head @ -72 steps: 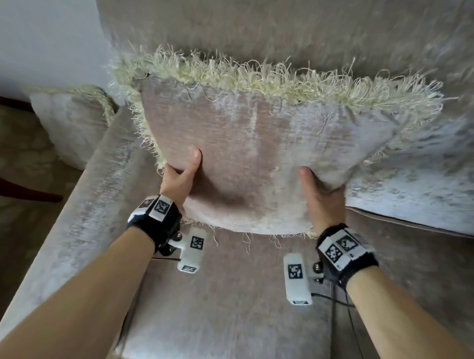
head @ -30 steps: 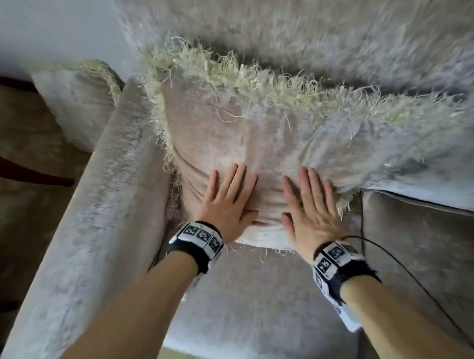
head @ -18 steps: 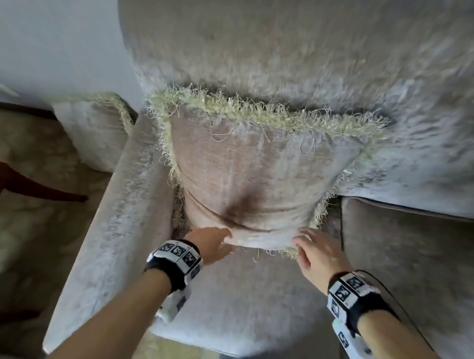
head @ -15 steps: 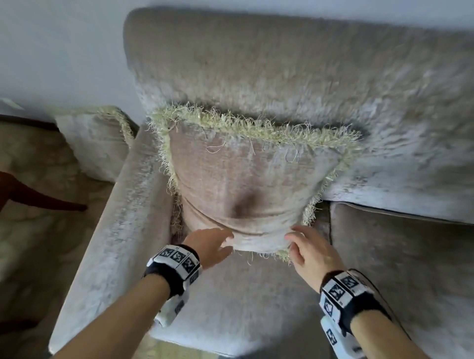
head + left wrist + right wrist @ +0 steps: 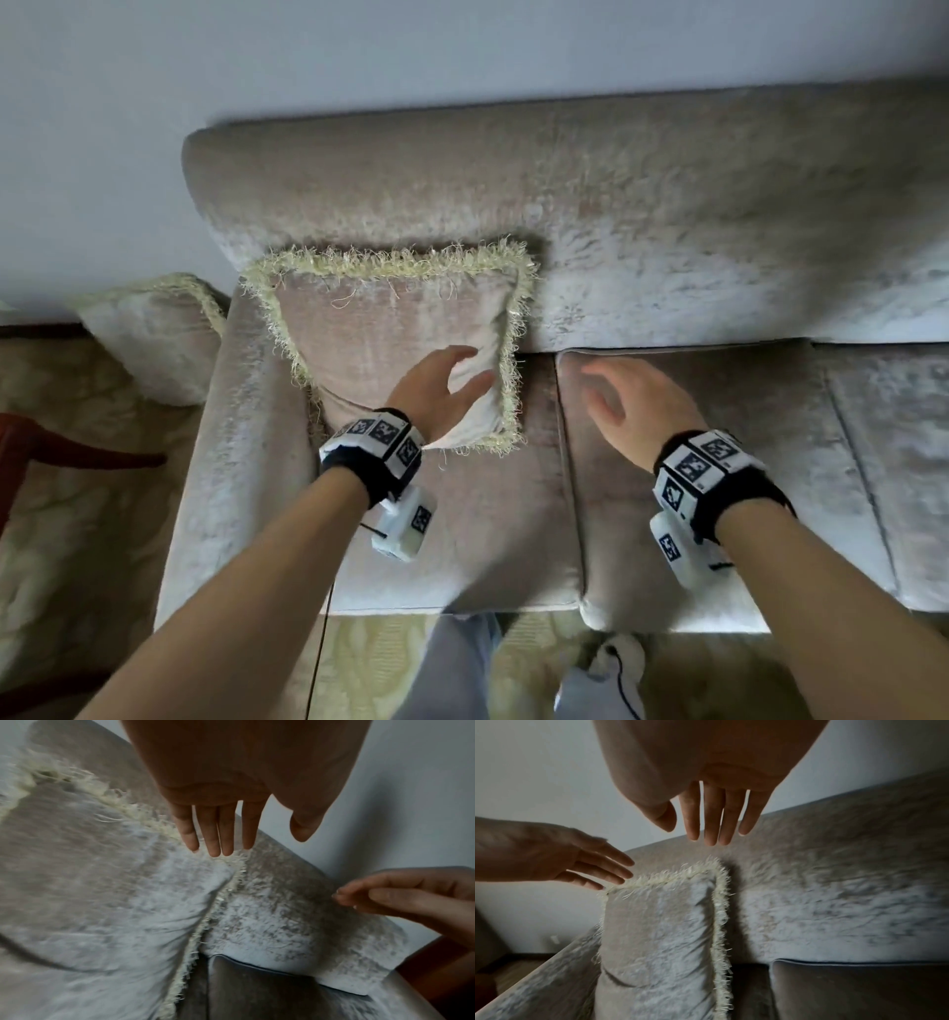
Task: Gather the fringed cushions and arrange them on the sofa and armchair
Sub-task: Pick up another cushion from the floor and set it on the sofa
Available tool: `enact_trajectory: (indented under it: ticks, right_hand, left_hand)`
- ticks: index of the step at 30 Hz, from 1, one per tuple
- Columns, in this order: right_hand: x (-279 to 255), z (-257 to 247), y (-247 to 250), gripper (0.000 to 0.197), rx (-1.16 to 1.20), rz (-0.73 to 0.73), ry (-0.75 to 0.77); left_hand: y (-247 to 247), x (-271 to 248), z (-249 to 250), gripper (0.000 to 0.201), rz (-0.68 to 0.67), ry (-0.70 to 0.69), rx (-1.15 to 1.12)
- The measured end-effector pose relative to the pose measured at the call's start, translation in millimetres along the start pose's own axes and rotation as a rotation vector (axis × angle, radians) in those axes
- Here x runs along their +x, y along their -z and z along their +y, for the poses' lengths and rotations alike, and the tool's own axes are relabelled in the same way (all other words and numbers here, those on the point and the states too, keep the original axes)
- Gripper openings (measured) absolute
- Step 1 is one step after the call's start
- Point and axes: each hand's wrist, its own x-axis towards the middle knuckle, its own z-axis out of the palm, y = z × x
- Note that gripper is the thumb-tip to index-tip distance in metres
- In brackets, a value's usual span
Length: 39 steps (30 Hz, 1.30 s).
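A beige cushion (image 5: 380, 339) with a pale green fringe stands upright in the sofa's left corner, leaning on the backrest (image 5: 616, 216) and the left armrest (image 5: 231, 462). My left hand (image 5: 441, 383) hovers in front of the cushion's lower right part, fingers straight, holding nothing. My right hand (image 5: 624, 398) floats over the middle seat cushion (image 5: 667, 514), fingers relaxed and empty. The left wrist view has the left hand (image 5: 218, 833) above the cushion (image 5: 90, 892). The right wrist view has the right hand (image 5: 711, 817) beyond the fringed cushion (image 5: 654, 933). A second fringed cushion (image 5: 149, 339) lies left of the sofa.
The beige sofa runs on to the right with further seat cushions (image 5: 883, 473). A patterned carpet (image 5: 61, 514) covers the floor at the left, with a dark red wooden furniture leg (image 5: 67, 447) on it. My legs stand at the sofa's front edge (image 5: 452, 606).
Both hands have let go of the cushion's lower edge and drawn back; the right hand moved right over the middle seat. The view has pulled back from the sofa.
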Motion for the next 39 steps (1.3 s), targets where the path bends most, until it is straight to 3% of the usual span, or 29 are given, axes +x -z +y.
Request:
enact_trajectory:
  ticks: [8,18,28,39]
  right_hand:
    - [-102,120,67,0.041,0.063,0.073,-0.166]
    - [-253,295,146,0.038,0.124,0.144,-0.332]
    - [-371,449,195,0.044,0.134,0.162,-0.677]
    - [-486,648,251,0.05,0.284,0.219,-1.107]
  left_hand:
    - [-91,-18,162,0.056,-0.025,-0.14,0.0]
    - [-264,-30,362,0.059,-0.195,-0.303,0.22]
    - [-419,-2,529,0.065,-0.321,-0.546,0.333]
    - [-633,51,711,0.073,-0.539,-0.614,0.409]
